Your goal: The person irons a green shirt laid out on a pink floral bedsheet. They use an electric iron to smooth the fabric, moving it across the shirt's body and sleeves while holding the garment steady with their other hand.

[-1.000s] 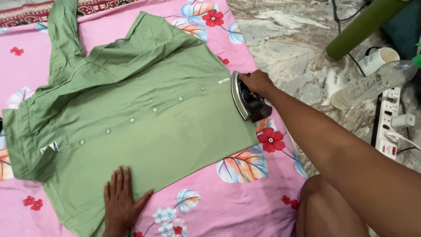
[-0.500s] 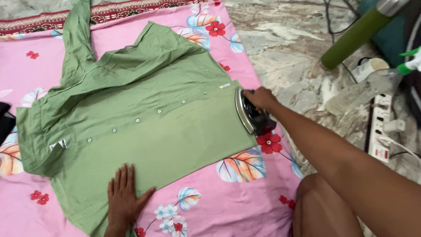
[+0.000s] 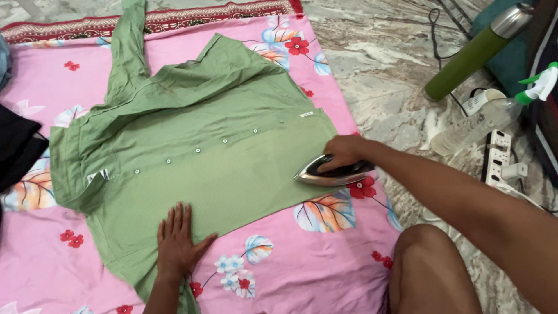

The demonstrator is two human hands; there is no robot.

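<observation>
- Across the middle of the frame, a green button-up shirt (image 3: 192, 157) lies spread flat on a pink floral sheet (image 3: 302, 261), collar end toward the left of the frame and hem toward the right, with a row of small white buttons running along its middle.
- One sleeve (image 3: 129, 52) stretches up toward the upper left of the frame, over a dark red patterned border of the bedding.
- At the right centre, the right hand (image 3: 344, 152) has its grip closed around the handle of an electric iron (image 3: 332, 172); the iron rests at the shirt's hem edge, its pointed tip aimed left onto the green fabric and its heel over the sheet.
- At the lower centre, the left hand (image 3: 177, 243) lies palm down on the shirt's lower edge, fingers straight and close together, thumb out to the side, pinching nothing.
- A bare knee (image 3: 427, 267) shows at the lower right, beside the sheet.
- On the marble floor (image 3: 383, 75) in the upper right lie a green flask with a metal cap (image 3: 474, 55), a clear spray bottle with a green and white nozzle (image 3: 494, 113) and a white power strip (image 3: 497, 154) with plugs in it.
- A dark cloth (image 3: 17, 148) sits at the left edge of the frame, on the sheet.
</observation>
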